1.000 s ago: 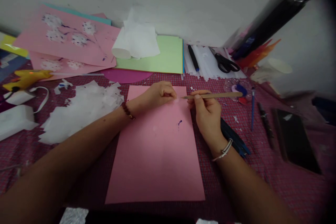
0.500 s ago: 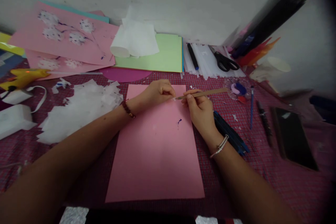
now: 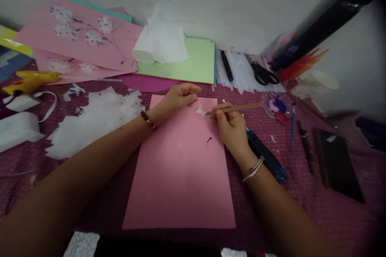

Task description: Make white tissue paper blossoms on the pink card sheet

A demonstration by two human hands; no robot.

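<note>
A pink paper sheet (image 3: 181, 168) lies in front of me on the red checked cloth. My right hand (image 3: 230, 126) pinches a thin wooden stick (image 3: 241, 108), whose tip touches a small white paper scrap (image 3: 200, 111) near the sheet's top edge. My left hand (image 3: 179, 96) rests at the sheet's top left with fingers stretched out and loosely together, just left of the scrap, holding nothing.
A heap of white tissue pieces (image 3: 96, 118) lies left. A yellow glue gun (image 3: 28, 80), decorated pink sheets (image 3: 81, 40), green paper (image 3: 193, 62), scissors (image 3: 262, 73), a paintbrush (image 3: 292, 126), blue sticks (image 3: 265, 156) and a dark phone (image 3: 339, 160) surround the sheet.
My left hand has uncurled from a pinch and drawn slightly up and left. The white scrap now lies on the sheet at the stick's tip.
</note>
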